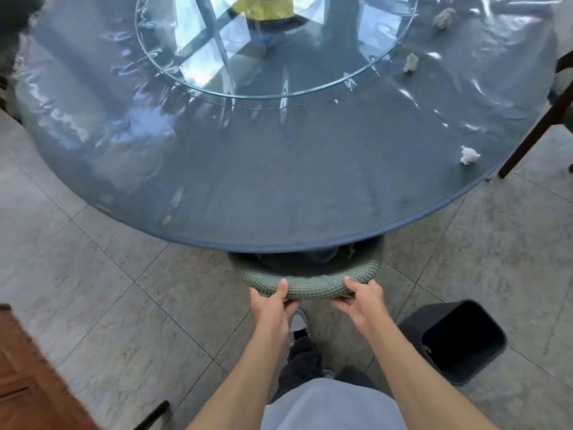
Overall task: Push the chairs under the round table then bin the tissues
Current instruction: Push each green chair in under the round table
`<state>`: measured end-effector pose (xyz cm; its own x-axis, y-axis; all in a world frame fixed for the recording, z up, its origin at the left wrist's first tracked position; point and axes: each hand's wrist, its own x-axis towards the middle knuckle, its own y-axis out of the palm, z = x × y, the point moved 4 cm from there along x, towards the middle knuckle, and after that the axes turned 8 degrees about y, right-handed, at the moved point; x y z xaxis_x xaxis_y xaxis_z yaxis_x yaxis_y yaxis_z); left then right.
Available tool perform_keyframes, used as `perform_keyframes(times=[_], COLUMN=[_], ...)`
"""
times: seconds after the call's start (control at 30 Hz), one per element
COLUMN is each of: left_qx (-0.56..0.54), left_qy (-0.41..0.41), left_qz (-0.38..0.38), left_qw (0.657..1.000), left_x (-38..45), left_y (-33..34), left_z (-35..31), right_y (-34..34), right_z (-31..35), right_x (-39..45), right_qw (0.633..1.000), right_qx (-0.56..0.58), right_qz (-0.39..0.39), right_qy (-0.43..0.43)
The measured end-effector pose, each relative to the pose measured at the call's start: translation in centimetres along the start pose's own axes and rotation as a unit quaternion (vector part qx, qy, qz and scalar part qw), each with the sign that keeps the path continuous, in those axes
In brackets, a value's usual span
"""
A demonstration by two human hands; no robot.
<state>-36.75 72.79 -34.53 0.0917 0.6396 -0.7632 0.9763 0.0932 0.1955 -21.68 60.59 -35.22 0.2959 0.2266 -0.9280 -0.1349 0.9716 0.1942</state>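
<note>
Head: both hands (316, 301) grip chair (313, 282) backrest lying crosswise.

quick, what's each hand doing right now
Left hand: closed on the green chair back, thumb on top.
Right hand: gripping the same chair back, thumb on top, fingers underneath.

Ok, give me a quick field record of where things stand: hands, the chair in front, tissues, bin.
left hand: gripping the green chair back, thumb on top
right hand: gripping the same chair back, thumb on top
chair in front: seat mostly under the round table, only the back sticks out
other chair: at the right edge, dark legs out from the table
tissues: three crumpled on the table's right side, near, middle, far
bin: dark, on the floor to the right; inside looks dark, contents not visible
</note>
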Motion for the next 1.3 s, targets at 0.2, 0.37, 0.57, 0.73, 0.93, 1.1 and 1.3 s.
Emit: perform_keyframes(times=[0.2, 0.37, 0.57, 0.73, 0.93, 1.1, 1.3], left_qx=[0.008, 0.021, 0.015, 0.02, 0.035, 0.088, 0.265], left_qy=[-0.007, -0.006, -0.005, 0.003, 0.024, 0.046, 0.164], left_qz=[-0.009, -0.018, -0.034, -0.045, -0.02, -0.076, -0.084], left_qw=[1.0, 1.0, 0.999, 0.999, 0.999, 0.992, 0.947], left_x=[1.5, 2.6, 3.0, 3.0, 2.4, 1.7, -0.8], left_y=[1.2, 2.5, 4.3, 5.0, 5.2, 4.2, 4.4], left_z=[-0.5, -0.8, -1.0, -1.0, -1.5, -1.9, -3.7], right_y=[1.2, 2.0, 2.7, 2.9, 2.9, 1.9, 1.6], right_z=[1.4, 2.9, 4.9, 5.7, 5.9, 7.4, 10.9], right_x=[0.7, 1.4, 2.0, 2.1, 1.8, 1.0, -1.4], right_qw=[1.0, 1.0, 0.999, 0.999, 0.998, 0.965, 0.815], right_qx=[-0.011, -0.021, -0.039, -0.046, -0.062, -0.259, -0.54], right_qz=[-0.002, -0.002, -0.006, 0.0, 0.007, -0.022, -0.15], right_qy=[-0.005, -0.006, 0.005, 0.01, 0.021, 0.028, -0.149])
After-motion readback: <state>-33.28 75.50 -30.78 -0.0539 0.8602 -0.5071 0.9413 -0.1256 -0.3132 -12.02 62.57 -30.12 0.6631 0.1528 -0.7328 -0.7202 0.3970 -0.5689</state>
